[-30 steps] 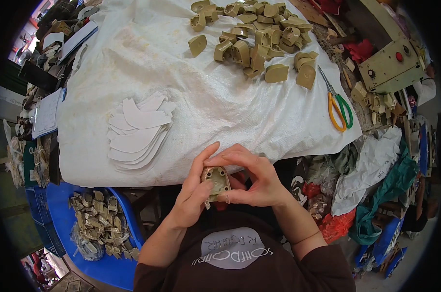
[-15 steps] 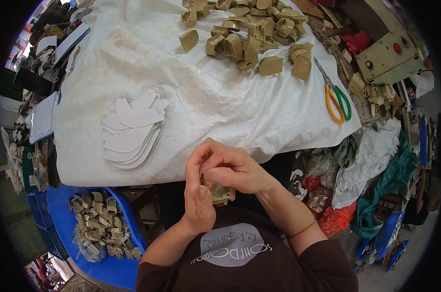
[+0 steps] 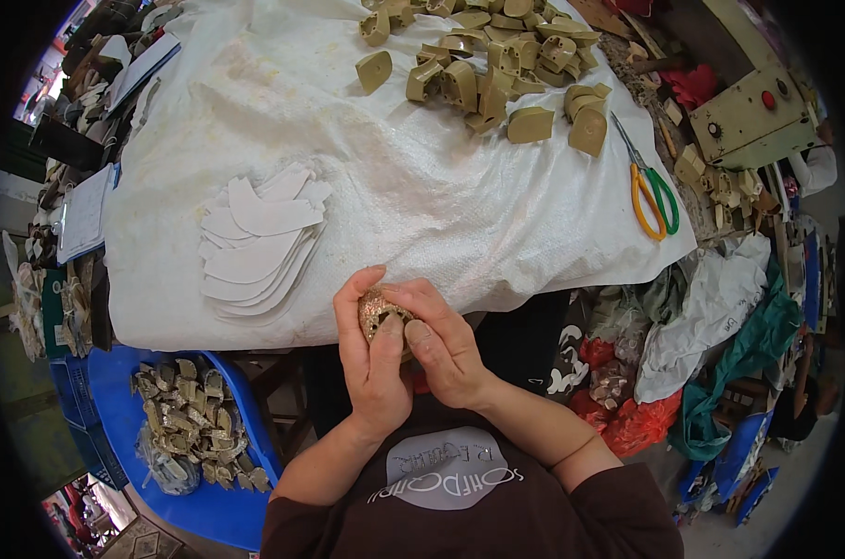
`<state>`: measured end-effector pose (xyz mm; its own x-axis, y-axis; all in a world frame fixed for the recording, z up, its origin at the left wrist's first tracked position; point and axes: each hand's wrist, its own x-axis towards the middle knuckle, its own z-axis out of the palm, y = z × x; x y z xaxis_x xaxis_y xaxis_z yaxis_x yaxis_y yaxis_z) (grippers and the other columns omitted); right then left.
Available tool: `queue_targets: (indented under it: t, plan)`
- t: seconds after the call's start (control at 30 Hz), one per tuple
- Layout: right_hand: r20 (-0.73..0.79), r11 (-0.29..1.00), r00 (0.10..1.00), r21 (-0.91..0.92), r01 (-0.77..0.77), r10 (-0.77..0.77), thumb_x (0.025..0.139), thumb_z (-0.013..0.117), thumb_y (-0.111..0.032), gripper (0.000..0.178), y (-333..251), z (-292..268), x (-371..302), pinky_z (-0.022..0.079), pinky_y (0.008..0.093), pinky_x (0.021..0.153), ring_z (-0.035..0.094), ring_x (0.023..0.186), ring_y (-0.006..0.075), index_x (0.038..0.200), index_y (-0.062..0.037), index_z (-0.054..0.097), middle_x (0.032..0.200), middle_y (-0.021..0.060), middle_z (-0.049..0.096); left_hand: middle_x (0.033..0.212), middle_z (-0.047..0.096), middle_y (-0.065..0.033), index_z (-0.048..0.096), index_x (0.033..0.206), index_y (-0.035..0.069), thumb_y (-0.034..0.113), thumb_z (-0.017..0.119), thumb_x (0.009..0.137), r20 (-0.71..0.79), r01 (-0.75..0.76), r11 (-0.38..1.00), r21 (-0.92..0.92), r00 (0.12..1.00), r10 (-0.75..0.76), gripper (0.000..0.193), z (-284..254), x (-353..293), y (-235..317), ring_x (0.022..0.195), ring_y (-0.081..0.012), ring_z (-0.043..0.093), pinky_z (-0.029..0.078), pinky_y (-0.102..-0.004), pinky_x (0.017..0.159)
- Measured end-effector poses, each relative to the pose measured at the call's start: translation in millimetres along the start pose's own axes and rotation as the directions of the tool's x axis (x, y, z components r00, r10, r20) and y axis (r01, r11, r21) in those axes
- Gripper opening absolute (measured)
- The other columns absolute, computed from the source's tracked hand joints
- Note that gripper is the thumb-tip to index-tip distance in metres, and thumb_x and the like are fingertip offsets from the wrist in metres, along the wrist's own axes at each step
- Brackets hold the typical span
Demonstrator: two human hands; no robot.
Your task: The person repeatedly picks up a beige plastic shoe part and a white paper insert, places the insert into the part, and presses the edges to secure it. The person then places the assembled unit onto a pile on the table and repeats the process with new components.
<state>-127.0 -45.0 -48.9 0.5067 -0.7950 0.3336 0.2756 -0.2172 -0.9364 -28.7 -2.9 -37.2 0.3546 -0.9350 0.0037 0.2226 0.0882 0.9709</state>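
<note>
Gold glittery rounded piece point(image 3: 370, 312) clasped by left hand point(image 3: 374, 373) and right hand point(image 3: 449, 359).

White sheet point(image 3: 432, 200) lies bare from near edge inward, curved white cutouts point(image 3: 259, 247) left, orange-and-green-handled scissors point(image 3: 658, 210) right.

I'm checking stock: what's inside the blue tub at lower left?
The blue tub holds a heap of small glittery pieces and a clear plastic bag. The heap covers whatever lies beneath; the bag's contents are unclear.

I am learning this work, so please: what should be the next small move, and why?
Perhaps press with the thumbs along the near edge of the glittery piece: the left hand and right hand cup it, thumbs close to that edge.
</note>
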Motion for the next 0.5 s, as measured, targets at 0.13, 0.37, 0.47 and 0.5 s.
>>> queue_targets:
  t: [0.13, 0.37, 0.47, 0.5]
  plan:
    - [0.025, 0.989, 0.989, 0.014, -0.147, 0.146, 0.098, 0.045, -0.032, 0.047, -5.9, -11.8, 6.3, 0.044, 0.0328, 0.081, 0.051, 0.093, 0.0245, 0.133, -0.0004, 0.043, 0.111, 0.0141, 0.048, 0.107, 0.052, -0.011, 0.022, 0.141, 0.008, 0.039, 0.04, 0.097, 0.059, 0.117, 0.891, -0.44, 0.993, -0.102, 0.056, 5.8, 4.0, 11.4, 0.092, -0.0149, 0.053, 0.045, -0.0283, 0.076]
    - [0.127, 0.802, 0.973, -0.591, -0.083, 0.195, 0.077, 0.073, -0.032, 0.044, -33.7, -31.8, 30.2, 0.046, 0.0336, 0.064, 0.055, 0.07, 0.0237, 0.104, -0.0002, 0.058, 0.079, 0.0092, 0.054, 0.103, 0.057, -0.0206, 0.01, 0.142, -0.006, 0.056, 0.047, 0.087, 0.398, -0.56, 0.525, 0.64, 0.827, 0.396, 0.09, -26.6, 13.1, -9.8, 0.087, -0.0286, 0.06, 0.05, -0.0366, 0.076]
    - [0.068, 0.935, 0.986, -0.333, -0.119, 0.149, 0.079, 0.07, -0.027, 0.039, -33.7, -40.3, 26.2, 0.046, 0.0333, 0.065, 0.056, 0.072, 0.0248, 0.105, -0.0003, 0.058, 0.082, 0.0108, 0.055, 0.106, 0.056, -0.021, 0.017, 0.14, -0.008, 0.03, 0.065, 0.085, 0.341, -0.449, 0.83, 0.33, 0.877, 0.339, 0.083, -18.4, 15.3, 0.4, 0.089, -0.0319, 0.06, 0.049, -0.0371, 0.078]
    - [0.043, 0.93, 0.999, -0.367, 0.029, -0.014, 0.083, 0.065, -0.025, 0.035, -29.8, -40.8, 25.0, 0.046, 0.0326, 0.065, 0.056, 0.072, 0.0249, 0.106, 0.0001, 0.057, 0.081, 0.0109, 0.054, 0.105, 0.056, -0.015, 0.031, 0.136, -0.004, 0.011, 0.072, 0.077, 0.332, -0.267, 0.876, 0.401, 0.934, 0.133, 0.073, -21.9, 14.1, 7.5, 0.087, -0.025, 0.06, 0.049, -0.0329, 0.075]
